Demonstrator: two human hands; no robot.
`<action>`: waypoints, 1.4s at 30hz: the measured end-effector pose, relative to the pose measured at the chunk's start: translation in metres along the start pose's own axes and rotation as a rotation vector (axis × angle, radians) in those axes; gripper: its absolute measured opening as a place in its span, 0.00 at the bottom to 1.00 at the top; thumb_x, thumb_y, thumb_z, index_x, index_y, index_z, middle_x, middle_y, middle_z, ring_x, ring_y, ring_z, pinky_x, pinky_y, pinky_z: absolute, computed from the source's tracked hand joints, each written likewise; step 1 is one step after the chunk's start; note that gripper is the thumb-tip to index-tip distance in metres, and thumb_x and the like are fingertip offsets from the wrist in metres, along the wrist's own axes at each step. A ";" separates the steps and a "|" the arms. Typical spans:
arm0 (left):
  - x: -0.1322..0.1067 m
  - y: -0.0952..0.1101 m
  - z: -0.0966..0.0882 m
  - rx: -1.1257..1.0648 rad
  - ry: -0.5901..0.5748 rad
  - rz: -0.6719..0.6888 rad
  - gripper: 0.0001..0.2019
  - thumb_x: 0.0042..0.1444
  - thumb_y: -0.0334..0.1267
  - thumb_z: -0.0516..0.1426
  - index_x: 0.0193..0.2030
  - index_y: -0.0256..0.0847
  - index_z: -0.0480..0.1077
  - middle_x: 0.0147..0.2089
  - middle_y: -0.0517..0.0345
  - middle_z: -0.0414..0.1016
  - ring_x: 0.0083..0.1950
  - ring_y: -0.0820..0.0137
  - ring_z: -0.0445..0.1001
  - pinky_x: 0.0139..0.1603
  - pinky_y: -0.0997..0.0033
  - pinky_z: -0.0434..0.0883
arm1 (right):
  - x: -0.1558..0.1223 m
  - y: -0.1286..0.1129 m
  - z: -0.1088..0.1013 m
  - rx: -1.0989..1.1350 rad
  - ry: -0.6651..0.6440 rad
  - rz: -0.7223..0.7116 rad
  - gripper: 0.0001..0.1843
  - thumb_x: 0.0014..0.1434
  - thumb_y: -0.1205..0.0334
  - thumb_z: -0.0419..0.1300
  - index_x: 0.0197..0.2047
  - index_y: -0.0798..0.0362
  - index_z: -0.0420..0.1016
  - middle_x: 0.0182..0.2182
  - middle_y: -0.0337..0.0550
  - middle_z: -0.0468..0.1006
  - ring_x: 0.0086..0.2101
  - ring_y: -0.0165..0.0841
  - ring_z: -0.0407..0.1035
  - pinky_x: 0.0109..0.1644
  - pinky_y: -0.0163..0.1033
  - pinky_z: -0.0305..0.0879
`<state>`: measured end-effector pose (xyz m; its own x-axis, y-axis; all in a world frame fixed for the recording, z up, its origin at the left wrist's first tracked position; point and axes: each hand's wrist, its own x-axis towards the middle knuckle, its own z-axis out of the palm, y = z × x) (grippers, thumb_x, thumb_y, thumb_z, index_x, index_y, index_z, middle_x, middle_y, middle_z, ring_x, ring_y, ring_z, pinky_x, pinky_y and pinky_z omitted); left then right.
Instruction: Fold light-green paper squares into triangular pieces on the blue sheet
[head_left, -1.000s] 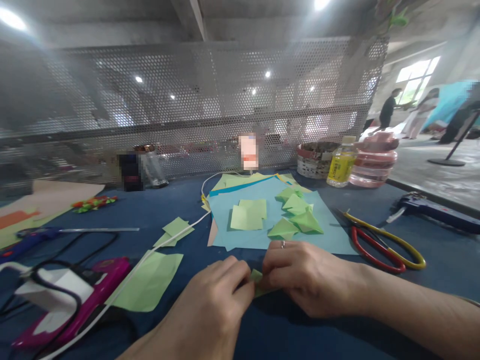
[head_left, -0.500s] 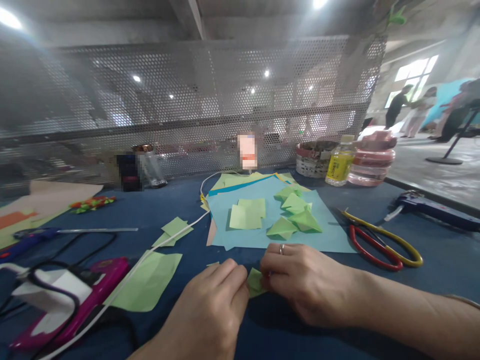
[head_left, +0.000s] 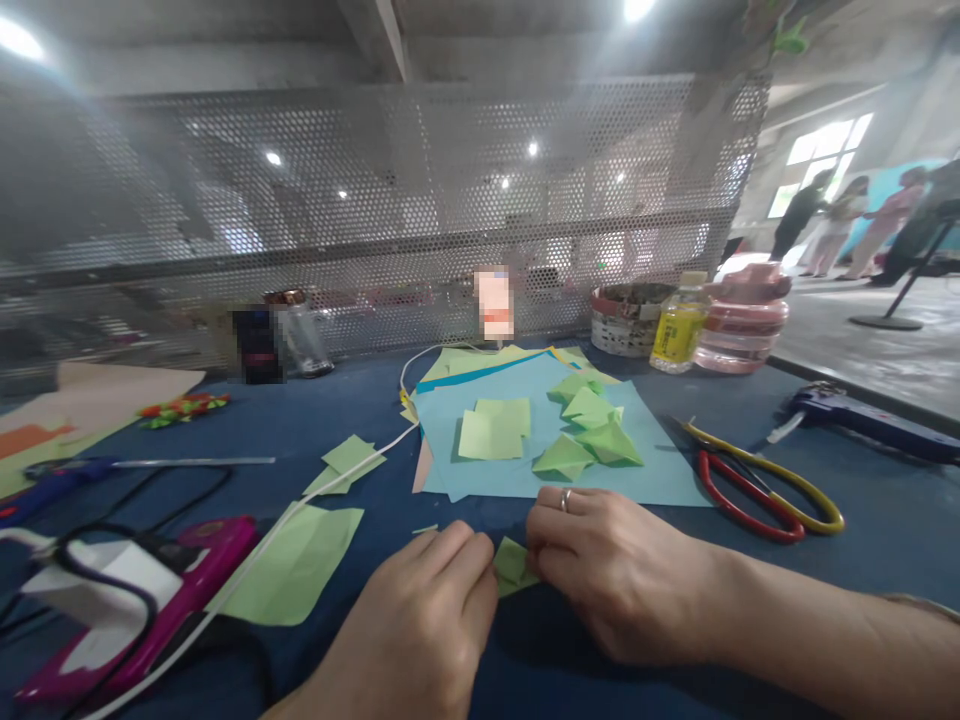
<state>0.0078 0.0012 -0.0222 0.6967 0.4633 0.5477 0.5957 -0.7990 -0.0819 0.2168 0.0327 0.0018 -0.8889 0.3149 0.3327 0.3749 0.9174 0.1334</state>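
Between my two hands a small folded piece of green paper (head_left: pixel 513 567) lies on the dark blue table. My left hand (head_left: pixel 431 605) is closed, its curled fingers at the paper's left edge. At the right edge, my right hand (head_left: pixel 600 570) is closed too, with a ring on one finger; the fingertips of both hands are hidden. Just beyond, several folded green paper pieces (head_left: pixel 611 440) rest on light blue sheets (head_left: pixel 442 440), beside a small stack of flat green squares (head_left: pixel 493 430). A larger green sheet (head_left: pixel 304 565) lies left of my left hand.
Scissors with red and yellow handles (head_left: pixel 765 490) lie at the right, near a blue glue gun (head_left: pixel 870 420). A magenta power strip (head_left: pixel 217 570) and a white cable (head_left: pixel 262 545) occupy the left. Behind stand a yellow-labelled bottle (head_left: pixel 676 330), a pink jug (head_left: pixel 742 325) and a basket (head_left: pixel 628 325).
My right hand has shifted slightly to the right, and a little more of the folded green paper shows. The left hand stays almost where it was.
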 end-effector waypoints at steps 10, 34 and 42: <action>0.002 -0.001 -0.001 -0.060 -0.025 -0.023 0.15 0.56 0.22 0.45 0.27 0.33 0.71 0.28 0.47 0.68 0.29 0.62 0.66 0.24 0.62 0.70 | -0.002 -0.001 -0.001 -0.051 0.038 0.019 0.07 0.49 0.73 0.54 0.23 0.55 0.69 0.25 0.44 0.69 0.26 0.33 0.56 0.30 0.38 0.58; 0.004 0.007 0.007 -0.104 0.167 0.039 0.21 0.63 0.25 0.42 0.26 0.37 0.70 0.24 0.55 0.65 0.25 0.67 0.64 0.22 0.70 0.64 | 0.001 0.000 -0.005 0.048 -0.024 0.028 0.07 0.49 0.75 0.55 0.24 0.57 0.71 0.29 0.45 0.71 0.32 0.33 0.60 0.32 0.37 0.60; -0.003 0.006 0.012 -0.111 0.151 0.001 0.20 0.63 0.27 0.42 0.26 0.38 0.71 0.24 0.55 0.65 0.25 0.68 0.63 0.23 0.71 0.61 | 0.000 0.000 -0.006 0.020 -0.035 0.023 0.06 0.48 0.73 0.55 0.23 0.56 0.69 0.29 0.45 0.71 0.31 0.33 0.60 0.32 0.38 0.59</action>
<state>0.0142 0.0001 -0.0341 0.6245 0.4063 0.6670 0.5416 -0.8406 0.0050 0.2182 0.0313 0.0080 -0.8889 0.3441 0.3024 0.3904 0.9144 0.1071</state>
